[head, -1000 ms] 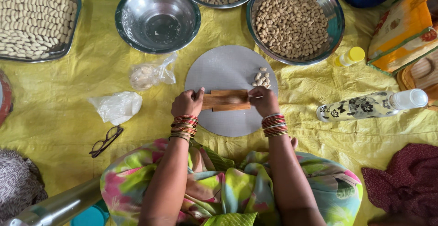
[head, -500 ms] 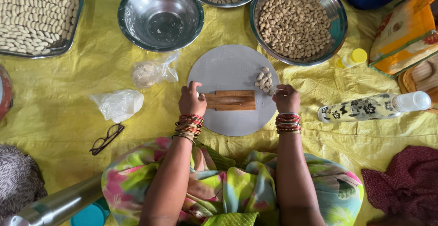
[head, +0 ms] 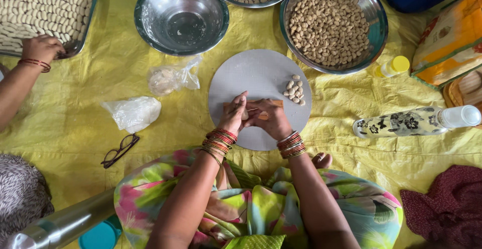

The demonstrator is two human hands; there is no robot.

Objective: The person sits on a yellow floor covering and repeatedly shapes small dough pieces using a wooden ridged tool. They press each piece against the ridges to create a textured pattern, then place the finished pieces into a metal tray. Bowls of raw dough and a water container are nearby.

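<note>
Both my hands meet over a small ridged wooden board [head: 275, 103] lying on a round grey board [head: 256, 75]. My left hand [head: 234, 114] rests at the wooden board's left end, fingers together. My right hand [head: 269, 119] presses down on the middle of it, with a small piece of dough [head: 245, 114] showing between the hands. A little heap of shaped dough pieces [head: 293, 89] sits on the grey board just beyond my right hand. Bangles ring both wrists.
Beyond the board stand an empty steel bowl [head: 181, 15] and two bowls of shaped pieces [head: 329, 23]. Another person's hand [head: 42, 48] touches a filled tray [head: 40, 8] at left. Plastic bags [head: 133, 112], glasses [head: 119, 150], a floral bottle [head: 411, 121] and a yellow-capped bottle [head: 391, 67] lie on the yellow sheet.
My hands were apart at the wooden board's two ends; now they have come together over its middle. Another person's hand has appeared at the tray on the left.
</note>
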